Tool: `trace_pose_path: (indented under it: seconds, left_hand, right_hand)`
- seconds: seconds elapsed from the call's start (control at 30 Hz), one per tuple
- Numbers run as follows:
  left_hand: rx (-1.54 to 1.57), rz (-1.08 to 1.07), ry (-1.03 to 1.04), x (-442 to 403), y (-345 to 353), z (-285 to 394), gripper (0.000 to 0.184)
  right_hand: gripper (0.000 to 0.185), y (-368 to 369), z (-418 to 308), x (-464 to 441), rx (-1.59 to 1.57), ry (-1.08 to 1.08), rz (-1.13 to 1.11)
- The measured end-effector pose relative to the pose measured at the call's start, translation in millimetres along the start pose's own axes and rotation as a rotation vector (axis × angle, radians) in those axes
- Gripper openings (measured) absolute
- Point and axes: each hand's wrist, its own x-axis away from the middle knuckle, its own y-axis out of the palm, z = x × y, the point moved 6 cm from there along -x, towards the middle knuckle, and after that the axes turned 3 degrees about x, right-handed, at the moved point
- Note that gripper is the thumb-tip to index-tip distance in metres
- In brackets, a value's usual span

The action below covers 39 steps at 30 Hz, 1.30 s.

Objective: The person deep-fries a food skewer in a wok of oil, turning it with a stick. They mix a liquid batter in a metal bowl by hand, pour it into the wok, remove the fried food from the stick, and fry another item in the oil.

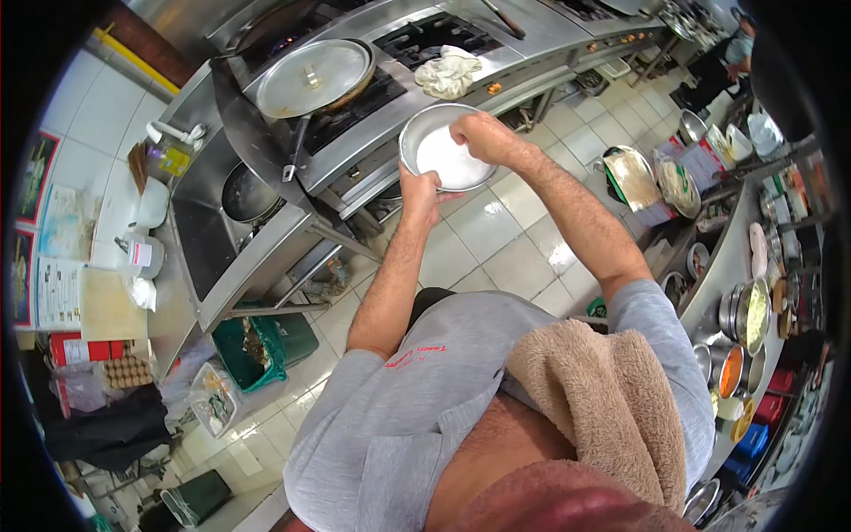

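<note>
A round metal bowl (410,135) is held out over the floor in front of the stove. White contents (448,160), either powder or liquid, fill its lower part; which of the two I cannot tell. My left hand (420,191) grips the near left rim, thumb on the inside. Over the bowl's far right side, my right hand (486,138) is closed with its fingers pointing down and in. Whatever those fingers hold, if anything, is hidden.
A lidded pan (315,78) sits on the stove, its handle jutting toward me. A crumpled cloth (448,73) lies by the burners. At left is a sink with a dark pan (251,193). A green bin (251,346) stands below. Counters with containers (755,315) line the right.
</note>
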Motion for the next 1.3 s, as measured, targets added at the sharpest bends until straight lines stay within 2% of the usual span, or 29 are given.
trace_pose_path:
  seconds: [0.03,0.07,0.1,0.17,0.23,0.27,0.3,0.33,0.37,0.4,0.47,0.57,0.63,0.67,0.77,0.8,0.83,0.87,0.9,0.97,1.03,1.1,1.13,1.2,1.23,1.3]
  left_hand:
    - [-0.002,0.039,0.013,0,-2,8,0.073]
    - [0.001,0.054,0.033,-4,-6,11,0.073]
    - [0.02,0.038,0.031,-11,-10,14,0.072]
    - [0.048,0.032,0.068,-29,-16,29,0.072]
    - [0.094,0.004,0.056,-43,-24,40,0.072]
    - [0.082,0.033,0.056,-52,-29,48,0.072]
    - [0.081,0.038,0.071,-60,-34,59,0.072]
    - [0.108,-0.003,0.079,-70,-35,70,0.072]
    - [0.138,-0.044,0.085,-78,-36,81,0.073]
    - [0.112,-0.052,0.088,-85,-37,93,0.07]
    - [0.122,-0.068,0.1,-104,-41,113,0.067]
    - [0.124,-0.124,0.094,-132,-59,143,0.064]
    - [0.075,-0.076,0.203,-136,-68,181,0.075]
    - [-0.058,0.045,0.333,-139,-84,196,0.084]
    - [-0.509,0.256,0.786,-122,-120,250,0.073]
    - [-0.584,0.316,0.848,-105,-125,269,0.071]
    - [-0.702,0.406,0.916,-92,-132,284,0.068]
    - [-0.841,0.528,1.005,-82,-140,295,0.064]
    - [-0.981,0.651,1.09,-73,-148,304,0.06]
    - [-1.07,0.753,1.073,-68,-165,313,0.059]
    - [-1.15,0.855,0.969,-71,-177,314,0.059]
    - [-1.298,0.943,0.869,-81,-189,309,0.063]
    - [-1.297,0.964,0.868,-86,-191,306,0.063]
    - [-1.331,1.035,0.686,-99,-198,299,0.07]
    - [-1.332,1.055,0.683,-103,-198,298,0.07]
    - [-1.379,1.122,0.554,-114,-200,292,0.074]
  right_hand:
    - [0.024,4,-1,-6,-0.008,-0.051,-0.103]
    - [0.034,10,9,-12,-0.045,-0.045,-0.094]
    - [0.034,6,9,-19,-0.041,-0.076,-0.091]
    - [0.041,-21,11,-30,0.165,-0.048,0.268]
    - [0.052,-28,24,-43,0.023,0.21,0.301]
    - [0.065,-20,38,-51,-0.076,0.359,0.239]
    - [0.07,-17,35,-64,-0.004,0.285,0.292]
    - [0.066,0,52,-72,-0.398,0.474,0.076]
    - [0.063,1,32,-73,-0.787,0.652,-0.158]
    - [0.063,3,32,-88,-0.781,0.643,-0.158]
    - [0.056,15,28,-116,-1.224,0.611,-0.086]
    - [0.054,8,29,-171,-1.229,0.58,-0.12]
    - [0.049,-11,14,-206,-1.281,0.475,-0.074]
    - [0.046,-16,17,-225,-1.263,0.457,-0.055]
    - [0.037,-25,41,-294,-1.236,0.531,-0.074]
    - [0.033,-42,33,-314,-1.246,0.395,-0.035]
    - [0.032,-54,35,-334,-1.175,0.425,-0.065]
    - [0.031,-67,33,-357,-1.182,0.321,-0.013]
    - [0.031,-80,32,-377,-1.107,0.349,0.04]
    - [0.03,-102,37,-417,-0.984,0.357,-0.032]
    - [0.009,-112,45,-460,-1.016,0.304,0.012]
    - [0.013,-110,103,-541,-0.913,0.246,0.008]
    - [0.024,-118,104,-553,-0.748,0.414,0.005]
    - [0.022,-128,84,-567,-0.791,0.32,0.055]
    - [0.02,-135,79,-579,-0.831,0.241,0.12]
    - [0.02,-133,90,-616,-0.819,0.204,0.095]
